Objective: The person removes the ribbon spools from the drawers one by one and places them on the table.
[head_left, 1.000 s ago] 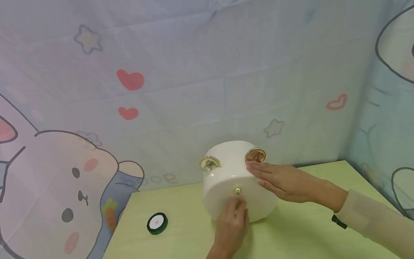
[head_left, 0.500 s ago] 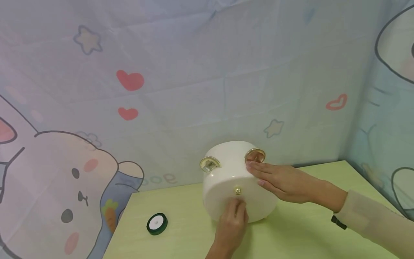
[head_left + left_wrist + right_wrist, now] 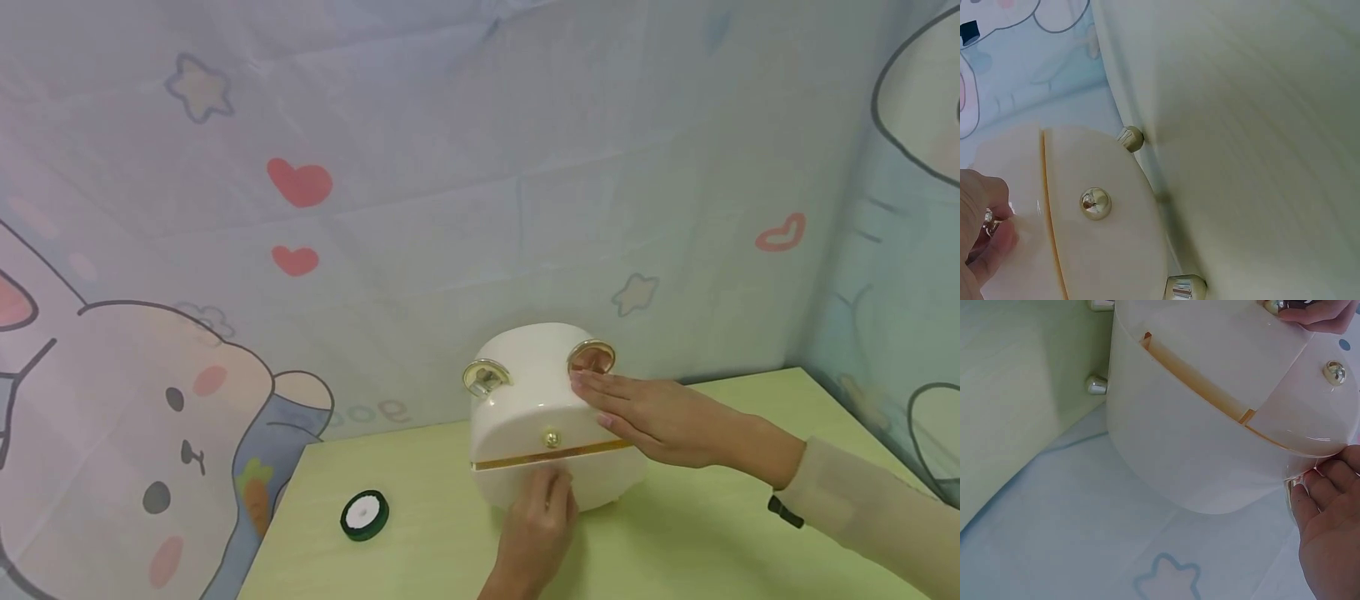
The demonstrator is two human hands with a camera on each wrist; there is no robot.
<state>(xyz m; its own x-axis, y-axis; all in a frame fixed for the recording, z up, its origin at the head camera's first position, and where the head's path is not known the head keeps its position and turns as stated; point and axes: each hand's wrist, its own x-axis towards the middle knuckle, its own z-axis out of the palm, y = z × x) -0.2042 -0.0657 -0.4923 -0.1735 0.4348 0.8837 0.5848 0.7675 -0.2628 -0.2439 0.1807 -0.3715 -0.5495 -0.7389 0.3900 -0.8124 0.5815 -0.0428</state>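
Observation:
A round white drawer box (image 3: 525, 350) with two gold ear-shaped pieces on top stands on the table. My left hand (image 3: 536, 529) pinches the small gold knob (image 3: 989, 220) of its middle drawer (image 3: 603, 475). That drawer stands a little out from the body, its amber edge showing below the upper gold knob (image 3: 551, 438). Another gold knob (image 3: 1095, 203) sits on the lower front in the left wrist view. My right hand (image 3: 667, 418) lies with straight fingers on the box's upper right side, fingertips at the right ear piece (image 3: 592, 358).
A dark green spool (image 3: 365, 515) with a white centre lies on the yellow-green table (image 3: 427, 467), left of the box. A printed cloth (image 3: 420, 208) hangs close behind the box. Gold feet (image 3: 1131, 139) support the box.
The middle drawer has come forward out of the box under my left hand's pull, opening an amber-edged gap along its top. My right hand has stayed on the box.

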